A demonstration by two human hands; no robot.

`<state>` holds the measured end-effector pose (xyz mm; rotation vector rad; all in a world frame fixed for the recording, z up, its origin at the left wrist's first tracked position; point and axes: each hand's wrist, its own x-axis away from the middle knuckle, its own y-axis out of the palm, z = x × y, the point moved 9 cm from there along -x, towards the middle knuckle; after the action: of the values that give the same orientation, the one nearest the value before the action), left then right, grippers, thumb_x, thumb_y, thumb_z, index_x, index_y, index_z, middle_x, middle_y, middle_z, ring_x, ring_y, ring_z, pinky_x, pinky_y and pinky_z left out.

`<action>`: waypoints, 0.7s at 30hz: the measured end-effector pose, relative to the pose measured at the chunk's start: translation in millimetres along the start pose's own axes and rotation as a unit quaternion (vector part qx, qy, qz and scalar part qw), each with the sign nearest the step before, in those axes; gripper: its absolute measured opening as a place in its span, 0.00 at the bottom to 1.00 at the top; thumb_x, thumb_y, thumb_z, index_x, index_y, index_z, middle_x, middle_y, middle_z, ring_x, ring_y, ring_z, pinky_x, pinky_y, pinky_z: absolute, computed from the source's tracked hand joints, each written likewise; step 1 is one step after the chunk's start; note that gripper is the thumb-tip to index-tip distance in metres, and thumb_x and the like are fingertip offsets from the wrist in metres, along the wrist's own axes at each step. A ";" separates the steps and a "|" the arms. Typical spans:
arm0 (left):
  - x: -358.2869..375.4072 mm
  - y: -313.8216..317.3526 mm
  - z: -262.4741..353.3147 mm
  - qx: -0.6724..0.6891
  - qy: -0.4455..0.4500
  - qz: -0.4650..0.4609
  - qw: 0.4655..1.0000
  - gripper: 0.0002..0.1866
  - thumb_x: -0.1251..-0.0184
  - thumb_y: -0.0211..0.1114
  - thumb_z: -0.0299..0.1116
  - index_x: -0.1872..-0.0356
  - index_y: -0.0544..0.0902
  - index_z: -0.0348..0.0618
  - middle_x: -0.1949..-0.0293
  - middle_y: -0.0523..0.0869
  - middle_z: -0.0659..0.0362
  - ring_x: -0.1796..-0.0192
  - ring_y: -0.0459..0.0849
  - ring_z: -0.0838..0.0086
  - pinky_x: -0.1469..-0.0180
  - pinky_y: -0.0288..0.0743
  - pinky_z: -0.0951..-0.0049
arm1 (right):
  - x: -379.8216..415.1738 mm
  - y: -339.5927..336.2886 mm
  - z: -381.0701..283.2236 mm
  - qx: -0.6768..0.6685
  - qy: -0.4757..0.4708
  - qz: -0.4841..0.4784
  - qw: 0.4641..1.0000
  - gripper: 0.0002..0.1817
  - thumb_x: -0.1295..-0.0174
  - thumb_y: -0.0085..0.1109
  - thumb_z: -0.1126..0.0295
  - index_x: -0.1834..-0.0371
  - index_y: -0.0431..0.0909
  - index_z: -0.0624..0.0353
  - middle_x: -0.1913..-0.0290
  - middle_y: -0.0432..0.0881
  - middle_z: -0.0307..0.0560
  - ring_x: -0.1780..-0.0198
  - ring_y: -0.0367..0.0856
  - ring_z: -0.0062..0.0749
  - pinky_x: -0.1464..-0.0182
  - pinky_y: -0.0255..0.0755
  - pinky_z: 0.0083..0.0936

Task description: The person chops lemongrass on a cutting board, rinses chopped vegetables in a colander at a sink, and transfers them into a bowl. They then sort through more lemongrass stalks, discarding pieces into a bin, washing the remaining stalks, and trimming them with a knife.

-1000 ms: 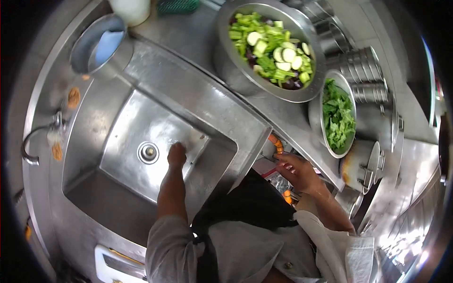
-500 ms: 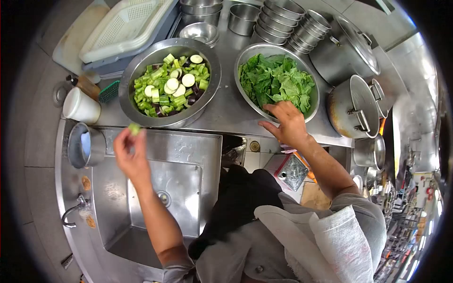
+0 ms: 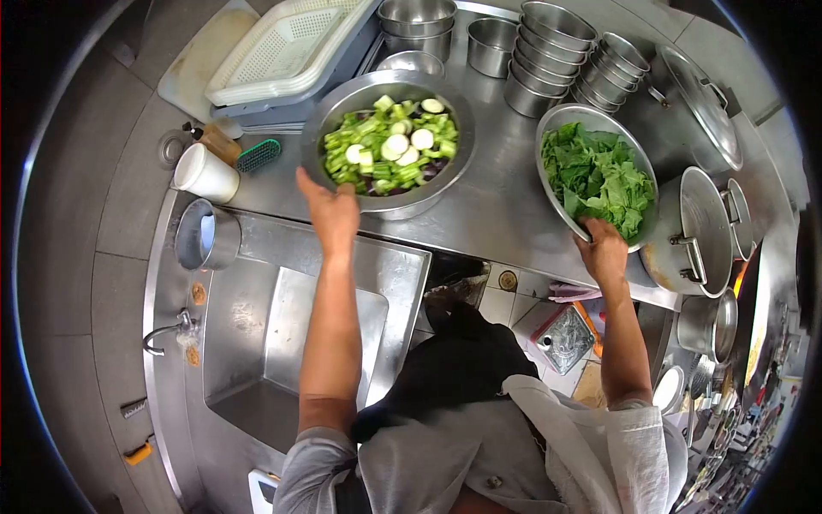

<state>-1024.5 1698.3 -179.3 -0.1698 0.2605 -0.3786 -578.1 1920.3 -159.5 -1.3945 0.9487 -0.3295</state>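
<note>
Bowls [image 3: 315,120] stand apart, hands [image 3: 334,212] at near rims [image 3: 558,210].

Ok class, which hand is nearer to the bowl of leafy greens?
Right. The right hand is at the near rim of the bowl of leafy greens; the left hand is farther away, at the bowl of cut vegetables.

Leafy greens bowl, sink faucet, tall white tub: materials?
Leafy greens bowl: metal, likely stainless, satin; grey sheen on the rim.
Sink faucet: metal, probably chromed; bright highlights along the spout.
Tall white tub: probably plastic, smooth; opaque white wall.
</note>
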 end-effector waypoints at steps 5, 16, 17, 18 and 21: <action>18.1 91.5 40.6 -0.048 0.067 -0.071 0.994 0.44 0.34 0.59 0.25 0.24 0.43 0.21 0.23 0.52 0.29 0.18 0.51 0.48 0.19 0.44 0.64 | -21.8 -41.7 -6.8 -0.113 -0.077 0.122 0.983 0.27 0.45 0.76 0.65 0.42 0.81 0.58 0.56 0.83 0.53 0.51 0.79 0.51 0.48 0.73 0.40; 124.0 40.0 59.6 -0.162 0.033 -0.148 0.975 0.33 0.32 0.66 0.39 0.29 0.70 0.35 0.30 0.71 0.38 0.28 0.70 0.45 0.27 0.65 0.57 | -105.4 -11.4 -168.5 -0.475 -0.230 -0.120 0.841 0.19 0.33 0.64 0.75 0.39 0.80 0.64 0.58 0.84 0.47 0.59 0.79 0.28 0.54 0.73 0.25; 142.5 22.0 69.0 -0.165 -0.026 -0.156 0.974 0.31 0.33 0.66 0.39 0.31 0.72 0.35 0.33 0.75 0.39 0.32 0.74 0.46 0.29 0.68 0.56 | -106.3 -7.1 -183.6 -0.483 -0.253 -0.167 0.822 0.18 0.32 0.64 0.74 0.40 0.80 0.64 0.59 0.83 0.46 0.60 0.79 0.26 0.55 0.73 0.24; 159.0 -2.0 75.9 -0.156 -0.080 -0.165 0.971 0.30 0.33 0.66 0.38 0.33 0.74 0.35 0.36 0.78 0.40 0.35 0.78 0.46 0.32 0.71 0.56 | -103.4 -2.4 -206.3 -0.482 -0.290 -0.200 0.802 0.18 0.32 0.64 0.74 0.40 0.80 0.64 0.60 0.83 0.45 0.61 0.78 0.25 0.56 0.73 0.23; 210.7 -67.7 88.8 -0.145 -0.119 -0.105 0.977 0.28 0.34 0.68 0.41 0.36 0.77 0.37 0.41 0.82 0.40 0.39 0.82 0.49 0.35 0.75 0.57 | -94.6 -3.9 -271.4 -0.477 -0.378 -0.258 0.750 0.15 0.31 0.63 0.73 0.43 0.81 0.65 0.62 0.83 0.44 0.64 0.78 0.24 0.60 0.73 0.24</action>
<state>-833.8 1565.3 -126.5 -0.5289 0.0591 -0.5252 -831.0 1801.2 -92.6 -2.4629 -0.0590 0.4058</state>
